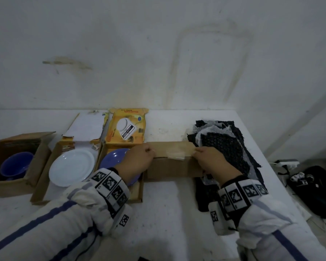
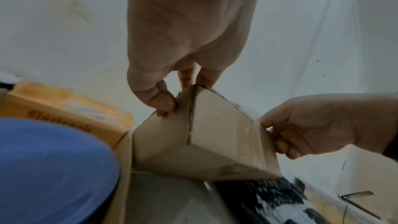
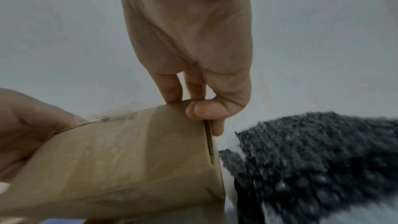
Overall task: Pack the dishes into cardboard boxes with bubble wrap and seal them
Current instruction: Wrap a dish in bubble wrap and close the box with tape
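A closed brown cardboard box sits mid-table with clear tape across its top seam. My left hand grips its left end, thumb on the near face and fingers over the top edge. My right hand pinches its right end the same way. A blue plate lies in an open box under my left wrist. Black bubble wrap is piled right of the box.
A white plate sits in an open box left of the blue plate. A blue bowl stands in another box at far left. An orange scale carton lies behind. Black gear lies on the floor at the right, past the table edge.
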The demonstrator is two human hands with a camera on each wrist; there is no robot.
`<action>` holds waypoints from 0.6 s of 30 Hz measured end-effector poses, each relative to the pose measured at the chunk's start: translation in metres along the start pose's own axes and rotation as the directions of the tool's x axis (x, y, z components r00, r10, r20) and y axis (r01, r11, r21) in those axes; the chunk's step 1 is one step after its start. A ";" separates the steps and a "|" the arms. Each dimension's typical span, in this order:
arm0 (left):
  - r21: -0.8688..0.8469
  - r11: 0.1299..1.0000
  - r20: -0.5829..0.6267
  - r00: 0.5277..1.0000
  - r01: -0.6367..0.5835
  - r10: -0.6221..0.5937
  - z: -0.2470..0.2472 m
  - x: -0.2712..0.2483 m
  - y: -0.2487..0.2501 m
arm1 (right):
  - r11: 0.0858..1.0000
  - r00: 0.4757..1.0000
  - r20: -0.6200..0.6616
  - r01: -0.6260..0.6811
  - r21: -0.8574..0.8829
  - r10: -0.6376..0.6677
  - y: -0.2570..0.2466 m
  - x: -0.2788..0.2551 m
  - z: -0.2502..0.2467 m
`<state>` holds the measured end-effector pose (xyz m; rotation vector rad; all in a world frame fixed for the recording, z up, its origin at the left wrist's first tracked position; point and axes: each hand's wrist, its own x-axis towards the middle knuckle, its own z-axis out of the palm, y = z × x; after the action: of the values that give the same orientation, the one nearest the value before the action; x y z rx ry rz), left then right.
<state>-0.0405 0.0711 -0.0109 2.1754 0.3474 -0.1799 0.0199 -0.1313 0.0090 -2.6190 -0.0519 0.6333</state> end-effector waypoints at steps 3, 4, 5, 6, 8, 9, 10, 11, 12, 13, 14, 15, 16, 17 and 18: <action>-0.052 0.999 0.030 0.999 -0.013 0.015 -0.004 -0.003 0.016 | 0.992 1.000 0.013 -0.019 -0.123 0.021 -0.012 0.011 -0.015; -0.034 0.999 0.059 0.998 -0.008 0.010 -0.004 -0.001 0.017 | 0.981 1.000 0.022 0.000 -0.196 0.004 -0.016 0.016 -0.019; 0.044 0.999 0.084 0.996 -0.025 0.021 -0.001 -0.002 0.018 | 0.958 0.999 0.042 0.023 -0.286 -0.012 -0.018 0.019 -0.021; 0.180 0.982 0.093 0.995 -0.055 0.039 0.002 0.000 0.017 | 0.942 0.999 0.049 0.037 -0.334 -0.022 -0.021 0.024 -0.022; 0.399 0.909 0.070 0.992 -0.123 0.103 0.009 0.002 0.016 | 0.931 0.998 0.054 0.056 -0.360 -0.039 -0.022 0.035 -0.025; 0.461 0.876 0.061 0.990 -0.142 0.129 0.013 0.002 0.013 | 0.939 0.998 0.039 0.052 -0.341 -0.041 -0.024 0.036 -0.026; 0.508 0.847 0.052 0.987 -0.157 0.152 0.017 0.004 0.010 | 0.949 0.999 0.023 0.041 -0.312 -0.035 -0.027 0.037 -0.027; 0.556 0.811 0.035 0.980 -0.183 0.197 0.020 0.005 0.006 | 0.950 1.000 0.026 0.022 -0.311 -0.015 -0.029 0.039 -0.028; 0.599 0.771 0.015 0.966 -0.215 0.257 0.024 0.010 -0.001 | 0.958 1.000 0.012 0.005 -0.288 -0.002 -0.029 0.042 -0.029; 0.628 0.735 -0.006 0.943 -0.256 0.333 0.025 0.014 -0.006 | 0.969 1.000 -0.001 -0.002 -0.247 0.001 -0.031 0.041 -0.031; 0.638 0.715 -0.009 0.926 -0.284 0.376 0.025 0.020 -0.012 | 0.978 1.000 -0.013 -0.005 -0.208 0.002 -0.031 0.041 -0.032; 0.634 0.714 -0.009 0.920 -0.299 0.393 0.023 0.024 -0.014 | 0.981 0.999 -0.033 0.002 -0.196 -0.009 -0.030 0.043 -0.031; 0.620 0.720 -0.014 0.913 -0.312 0.407 0.022 0.027 -0.015 | 0.979 0.997 -0.065 0.036 -0.203 -0.050 -0.029 0.044 -0.030; 0.620 0.715 -0.015 0.907 -0.322 0.421 0.022 0.029 -0.016 | 0.979 0.990 -0.104 0.071 -0.190 -0.092 -0.030 0.042 -0.029; 0.624 0.708 -0.025 0.897 -0.331 0.441 0.022 0.031 -0.016 | 0.977 0.982 -0.137 0.099 -0.188 -0.126 -0.031 0.041 -0.027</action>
<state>-0.0162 0.0677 -0.0445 2.8631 -0.1149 0.1685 0.0706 -0.1092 0.0264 -2.8056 -0.2201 0.4094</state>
